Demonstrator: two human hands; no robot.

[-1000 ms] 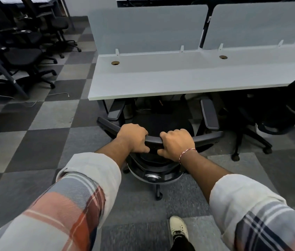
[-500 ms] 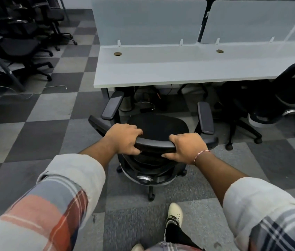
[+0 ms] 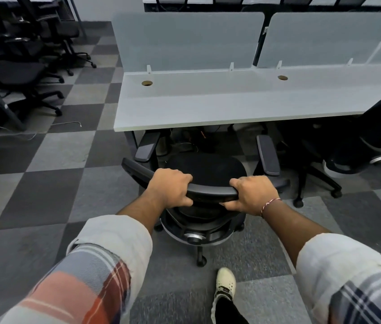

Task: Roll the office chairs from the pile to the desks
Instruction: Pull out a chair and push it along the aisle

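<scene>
Black mesh office chair (image 3: 205, 174) on castors (image 3: 200, 261), seat just short of pale grey worktop (image 3: 208, 108). Stiff backrest rim (image 3: 210, 192) best hold: left hand (image 3: 170, 190), right hand (image 3: 253, 195) both curled round it. Castors blurred; probably rolls lightly.

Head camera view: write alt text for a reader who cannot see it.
A person's left hand and right hand hold the backrest top of a black office chair facing a grey desk. A second chair sits at the desk's right; more chairs stand far left.
</scene>
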